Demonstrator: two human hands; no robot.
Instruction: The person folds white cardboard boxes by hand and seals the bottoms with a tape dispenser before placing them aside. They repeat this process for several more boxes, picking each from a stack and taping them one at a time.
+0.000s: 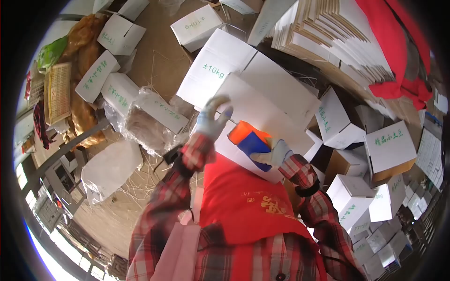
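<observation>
In the middle, my right hand [277,153], in a pale glove, is wrapped round an orange and blue object [251,142] that lies over the white cardboard in front of me. My left hand [213,118], also gloved, is raised just left of that object, its fingers curved and blurred, with the thumb apart from them. Between its fingers nothing can be made out. Beneath and beyond both hands is a large white cardboard box [225,56] with green "±10kg" print, its pale flaps spread toward the right.
Flattened cardboard sheets [323,37] are stacked at the upper right beside red cloth [398,51]. White boxes with green writing [390,147] stand on the right and left. Clear plastic [112,171] and straw lie on the floor at left, near a yellow crate [58,93].
</observation>
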